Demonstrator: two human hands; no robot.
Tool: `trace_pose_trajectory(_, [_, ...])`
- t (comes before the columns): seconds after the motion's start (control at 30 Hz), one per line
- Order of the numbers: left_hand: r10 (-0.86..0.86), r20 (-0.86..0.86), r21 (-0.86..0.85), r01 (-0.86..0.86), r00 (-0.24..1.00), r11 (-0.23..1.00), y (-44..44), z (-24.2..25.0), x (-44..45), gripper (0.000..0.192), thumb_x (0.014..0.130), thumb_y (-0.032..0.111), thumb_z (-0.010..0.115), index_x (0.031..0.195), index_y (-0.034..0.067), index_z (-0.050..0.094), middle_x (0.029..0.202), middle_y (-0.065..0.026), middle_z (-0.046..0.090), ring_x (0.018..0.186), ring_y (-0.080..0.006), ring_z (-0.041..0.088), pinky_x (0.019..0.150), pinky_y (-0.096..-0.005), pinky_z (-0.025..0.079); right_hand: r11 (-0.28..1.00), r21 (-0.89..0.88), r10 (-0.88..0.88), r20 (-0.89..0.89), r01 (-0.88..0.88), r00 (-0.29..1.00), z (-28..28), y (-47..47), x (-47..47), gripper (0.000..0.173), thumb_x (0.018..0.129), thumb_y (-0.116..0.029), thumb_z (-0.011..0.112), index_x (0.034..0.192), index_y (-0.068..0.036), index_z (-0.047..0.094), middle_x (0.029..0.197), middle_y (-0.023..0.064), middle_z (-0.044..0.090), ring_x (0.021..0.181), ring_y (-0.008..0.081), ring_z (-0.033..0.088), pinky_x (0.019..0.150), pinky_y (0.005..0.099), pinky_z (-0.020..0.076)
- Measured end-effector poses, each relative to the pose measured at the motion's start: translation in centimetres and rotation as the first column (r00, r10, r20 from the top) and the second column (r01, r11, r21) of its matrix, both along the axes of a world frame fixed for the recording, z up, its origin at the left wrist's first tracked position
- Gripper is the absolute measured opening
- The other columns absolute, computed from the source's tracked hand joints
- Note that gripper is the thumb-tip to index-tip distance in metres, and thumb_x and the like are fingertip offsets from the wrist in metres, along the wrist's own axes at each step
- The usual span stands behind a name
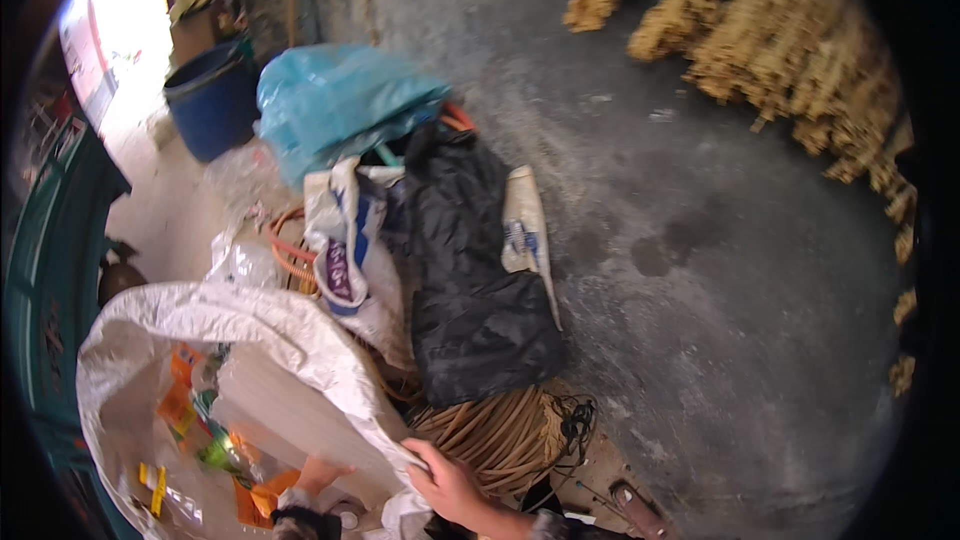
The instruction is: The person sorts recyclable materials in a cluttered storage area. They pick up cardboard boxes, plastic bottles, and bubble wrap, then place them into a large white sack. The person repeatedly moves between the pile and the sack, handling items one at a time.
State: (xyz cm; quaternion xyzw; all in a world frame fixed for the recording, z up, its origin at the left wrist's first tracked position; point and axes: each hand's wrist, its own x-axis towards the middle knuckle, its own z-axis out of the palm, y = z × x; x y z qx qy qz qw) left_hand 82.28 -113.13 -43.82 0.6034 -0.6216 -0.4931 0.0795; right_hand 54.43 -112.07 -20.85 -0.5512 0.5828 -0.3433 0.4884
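Observation:
A large white woven sack (255,315) stands wide open at the lower left. My right hand (450,486) grips its rim, thumb over the edge. My left hand (324,471) reaches down inside the sack, its fingers partly hidden; whether it holds anything is unclear. Among the contents near it are clear plastic bottles, one with a green part (217,454), and orange labels or wrappers (176,405). A yellow-labelled item (154,487) lies by the sack's left wall. Just beyond my right hand is a coil of tan hose or cable (495,439).
Black cloth (480,277) and a printed woven bag (352,255) lie heaped beyond the sack. Behind them are a light-blue plastic bag (345,105) and a blue barrel (214,101). A green vehicle body (60,270) borders the left. Yellowish bundles (787,52) hang along the grey wall (712,255).

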Motion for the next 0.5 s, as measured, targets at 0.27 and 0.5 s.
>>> trace_pose_trajectory(0.27, [0.016, 0.397, 0.096, -0.058, 0.918, 0.994, 2.4, 21.5, 0.4, 0.038, 0.068, 0.027, 0.066, 0.091, -0.002, 0.061, 0.085, -0.0160, 0.062, 0.078, -0.0289, 0.057, 0.070, -0.0349, 0.045, 0.959, -0.282, -0.002, -0.112, -0.029, 0.994, 2.1, 4.0, -0.5, 0.052, 0.080, -0.014, 0.051, 0.127, -0.004, 0.032, 0.109, 0.0240, 0.051, 0.099, 0.0331, 0.052, 0.082, 0.0408, 0.0420])
trace_pose_trajectory(0.5, [0.279, 0.025, -0.273, -0.262, 0.960, 0.926, 6.8, 27.7, -2.6, 0.023, 0.074, 0.007, 0.058, 0.092, -0.007, 0.058, 0.072, -0.0086, 0.060, 0.065, -0.0130, 0.057, 0.060, -0.0230, 0.045, 0.926, 0.262, 0.295, -0.048, -0.273, 0.954, 1.9, 18.3, -15.5, 0.044, 0.075, -0.018, 0.053, 0.116, -0.004, 0.046, 0.103, 0.0222, 0.055, 0.096, 0.0350, 0.053, 0.079, 0.0406, 0.0432])
